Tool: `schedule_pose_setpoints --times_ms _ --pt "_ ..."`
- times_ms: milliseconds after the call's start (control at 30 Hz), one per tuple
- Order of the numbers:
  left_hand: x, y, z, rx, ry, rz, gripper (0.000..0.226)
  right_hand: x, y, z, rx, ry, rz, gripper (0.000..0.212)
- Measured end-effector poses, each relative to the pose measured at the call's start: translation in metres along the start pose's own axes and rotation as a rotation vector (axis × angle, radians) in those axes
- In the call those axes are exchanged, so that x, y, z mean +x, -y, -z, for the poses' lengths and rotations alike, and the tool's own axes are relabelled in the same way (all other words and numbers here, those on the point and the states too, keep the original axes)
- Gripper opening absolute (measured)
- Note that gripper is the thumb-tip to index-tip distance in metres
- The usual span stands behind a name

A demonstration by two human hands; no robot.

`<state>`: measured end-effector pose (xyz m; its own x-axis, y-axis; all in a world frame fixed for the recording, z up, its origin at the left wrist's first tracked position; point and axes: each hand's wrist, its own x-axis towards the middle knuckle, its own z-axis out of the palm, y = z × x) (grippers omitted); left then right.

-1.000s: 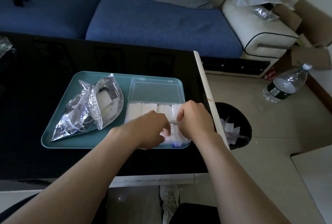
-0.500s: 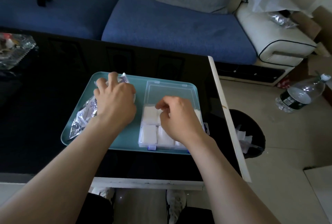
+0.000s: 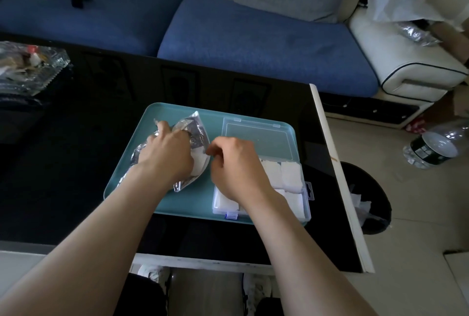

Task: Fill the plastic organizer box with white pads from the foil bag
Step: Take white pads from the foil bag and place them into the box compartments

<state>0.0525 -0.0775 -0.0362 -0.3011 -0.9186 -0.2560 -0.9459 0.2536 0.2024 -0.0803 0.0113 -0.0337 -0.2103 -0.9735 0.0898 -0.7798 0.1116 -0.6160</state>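
The left hand [image 3: 167,155] and right hand [image 3: 236,166] are bare, forearms [image 3: 106,244] too. The trousers [image 3: 144,298] are dark and the shoes [image 3: 256,287] white.

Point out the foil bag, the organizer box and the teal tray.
foil bag [image 3: 196,129]: head view, crinkled upper corner.
organizer box [image 3: 269,138]: head view, open clear lid.
teal tray [image 3: 214,122]: head view, bare strip between bag and lid.

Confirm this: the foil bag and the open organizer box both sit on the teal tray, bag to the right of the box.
Wrong side. The head view shows the foil bag lying to the left of the organizer box, not the right. Both do sit on the teal tray, and the box is open.
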Motion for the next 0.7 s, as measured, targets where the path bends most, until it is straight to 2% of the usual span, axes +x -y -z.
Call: schedule_pose_setpoints --times_ms 167,367,700 --pt "-0.001 0.0 -0.003 0.064 0.114 -0.036 0.043 0.003 0.004 -0.007 0.003 0.019 -0.014 0.038" --pt "-0.002 -0.001 -0.013 0.169 0.135 -0.064 0.055 0.002 0.004 -0.005 0.021 0.008 -0.043 0.035" --pt "-0.003 -0.009 -0.022 0.167 0.093 -0.02 0.045 -0.003 0.0 0.004 0.028 0.034 -0.051 0.031"
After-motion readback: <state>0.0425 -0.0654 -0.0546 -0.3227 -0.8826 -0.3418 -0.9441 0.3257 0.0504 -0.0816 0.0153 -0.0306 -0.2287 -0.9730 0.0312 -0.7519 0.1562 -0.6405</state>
